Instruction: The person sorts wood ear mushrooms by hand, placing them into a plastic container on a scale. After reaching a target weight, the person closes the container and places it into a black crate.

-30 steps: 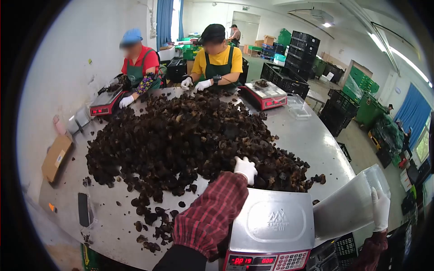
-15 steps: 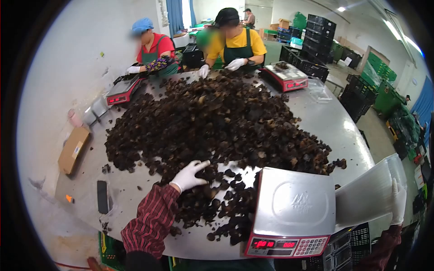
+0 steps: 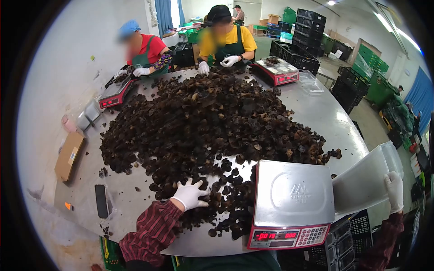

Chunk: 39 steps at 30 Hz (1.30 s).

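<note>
My left hand (image 3: 190,195), in a white glove, lies palm down with fingers spread on the near edge of a heap of dark brown wood ear mushrooms (image 3: 212,108). My right hand (image 3: 394,193), also gloved, is at the far right, gripping a stack of clear plastic containers (image 3: 364,183) that leans toward the table; part of its fingers is hidden. Between my hands stands a red and silver digital scale (image 3: 294,194), its metal pan bare and its red display lit.
Across the steel table (image 3: 343,131), two co-workers in green aprons stand by a left scale (image 3: 116,93) and a right scale (image 3: 277,72). A phone (image 3: 102,201) and a cardboard box (image 3: 69,156) lie left. Black crates (image 3: 350,239) sit below the table at right.
My left hand has shifted slightly down and spread its fingers on the mushrooms. The whole view has moved a little. A container now shows on the far right scale.
</note>
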{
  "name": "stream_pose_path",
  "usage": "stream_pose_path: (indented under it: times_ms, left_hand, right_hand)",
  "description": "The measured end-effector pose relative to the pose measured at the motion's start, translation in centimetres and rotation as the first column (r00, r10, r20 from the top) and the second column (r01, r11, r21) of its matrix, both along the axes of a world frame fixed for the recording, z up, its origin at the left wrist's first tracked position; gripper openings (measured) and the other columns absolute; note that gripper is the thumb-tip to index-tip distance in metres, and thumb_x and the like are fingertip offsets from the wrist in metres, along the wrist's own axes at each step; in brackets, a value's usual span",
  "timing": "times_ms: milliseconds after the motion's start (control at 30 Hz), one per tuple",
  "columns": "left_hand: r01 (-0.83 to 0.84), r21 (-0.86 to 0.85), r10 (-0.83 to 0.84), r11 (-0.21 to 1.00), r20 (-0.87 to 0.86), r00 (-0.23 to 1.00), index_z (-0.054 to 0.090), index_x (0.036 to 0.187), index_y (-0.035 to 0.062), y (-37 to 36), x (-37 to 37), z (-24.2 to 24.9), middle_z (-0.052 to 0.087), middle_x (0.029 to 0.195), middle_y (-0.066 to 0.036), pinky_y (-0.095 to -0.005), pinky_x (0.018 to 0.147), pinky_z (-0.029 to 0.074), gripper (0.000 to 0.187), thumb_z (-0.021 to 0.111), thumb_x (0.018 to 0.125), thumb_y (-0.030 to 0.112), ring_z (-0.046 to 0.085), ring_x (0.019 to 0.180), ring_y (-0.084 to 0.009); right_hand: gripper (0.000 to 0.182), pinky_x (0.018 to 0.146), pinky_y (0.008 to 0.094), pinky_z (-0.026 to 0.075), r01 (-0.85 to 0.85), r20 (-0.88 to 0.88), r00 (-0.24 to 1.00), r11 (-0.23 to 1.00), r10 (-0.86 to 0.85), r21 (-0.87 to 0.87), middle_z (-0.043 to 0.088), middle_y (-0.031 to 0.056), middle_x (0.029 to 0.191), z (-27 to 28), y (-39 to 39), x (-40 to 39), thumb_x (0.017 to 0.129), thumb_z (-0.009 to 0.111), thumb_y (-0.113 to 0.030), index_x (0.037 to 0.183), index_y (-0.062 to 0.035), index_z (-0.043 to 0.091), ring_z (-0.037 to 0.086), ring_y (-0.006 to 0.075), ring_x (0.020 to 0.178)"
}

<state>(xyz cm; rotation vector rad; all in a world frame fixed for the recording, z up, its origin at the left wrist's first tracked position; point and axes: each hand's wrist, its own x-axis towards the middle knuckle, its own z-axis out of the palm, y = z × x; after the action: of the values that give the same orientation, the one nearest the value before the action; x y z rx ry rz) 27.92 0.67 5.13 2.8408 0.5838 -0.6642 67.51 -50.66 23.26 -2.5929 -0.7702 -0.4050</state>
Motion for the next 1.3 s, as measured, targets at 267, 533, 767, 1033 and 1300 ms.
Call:
stream_pose_path:
  times_ms: [267, 533, 767, 1033, 1300]
  left_hand:
    - [0.32, 0.002, -0.194, 0.947, 0.799, 0.569, 0.067, 0.1, 0.0063, 0.0, 15.9, -1.0, 0.064, 0.097, -0.01, -0.0384, 0.083, 0.051, 0.022, 0.058, 0.08, 0.004, 0.062, 0.093, -0.0299]
    - [0.028, -0.086, 0.028, 0.996, 0.588, 0.809, 0.07, 0.094, 0.0115, 0.0, 25.2, -7.4, 0.063, 0.1, -0.019, -0.0432, 0.08, 0.052, 0.019, 0.055, 0.083, 0.013, 0.065, 0.096, -0.0344]
    - [0.22, -0.319, 0.1, 0.922, 0.744, 0.661, 0.072, 0.097, 0.0063, 2.3, 16.0, -5.3, 0.069, 0.096, -0.012, -0.0329, 0.082, 0.052, 0.022, 0.062, 0.08, -0.004, 0.068, 0.087, -0.0274]
    - [0.264, -0.947, 0.818, 0.184, 0.296, 0.493, 0.062, 0.1, -0.0011, 2.8, 18.9, -3.3, 0.063, 0.085, -0.005, -0.0271, 0.07, 0.049, 0.017, 0.058, 0.085, 0.001, 0.061, 0.077, -0.013]
    - [0.135, -0.133, -0.005, 0.982, 0.692, 0.722, 0.063, 0.116, 0.0212, -0.5, 27.7, -5.9, 0.059, 0.092, -0.013, -0.042, 0.081, 0.05, 0.037, 0.063, 0.081, 0.009, 0.06, 0.092, -0.0338]
  right_hand:
    - [0.024, 0.059, 0.0307, 0.039, 0.111, -0.081, 0.991, 0.991, -0.105, 0.069, 0.041, 0.0068, 0.066, 0.1, 0.8, -1.3, 0.092, 0.06, -0.012, 0.078, 0.0025, 0.048, 0.041, 0.0142, 0.063]
    - [0.021, 0.061, 0.0296, 0.04, 0.087, -0.017, 0.996, 0.996, -0.087, 0.034, 0.043, 0.0067, 0.068, 0.2, 0.9, -1.5, 0.091, 0.06, -0.01, 0.079, 0.0036, 0.05, 0.042, 0.0133, 0.065]
    - [0.022, 0.061, 0.0286, 0.039, 0.102, -0.108, 0.99, 0.991, -0.093, 0.082, 0.042, 0.0055, 0.068, -0.1, 0.2, -0.6, 0.092, 0.059, -0.011, 0.078, 0.0036, 0.05, 0.041, 0.0121, 0.065]
    - [0.025, 0.058, 0.0308, 0.039, 0.119, -0.083, 0.99, 0.991, -0.113, 0.062, 0.041, 0.0059, 0.064, -0.3, 0.4, -0.7, 0.092, 0.061, -0.014, 0.077, 0.0024, 0.049, 0.041, 0.0127, 0.062]
    - [0.026, 0.059, 0.0307, 0.038, 0.134, -0.066, 0.989, 0.99, -0.131, 0.05, 0.041, 0.0069, 0.066, 0.0, 0.9, -1.2, 0.092, 0.06, -0.014, 0.077, 0.0034, 0.048, 0.04, 0.0129, 0.063]
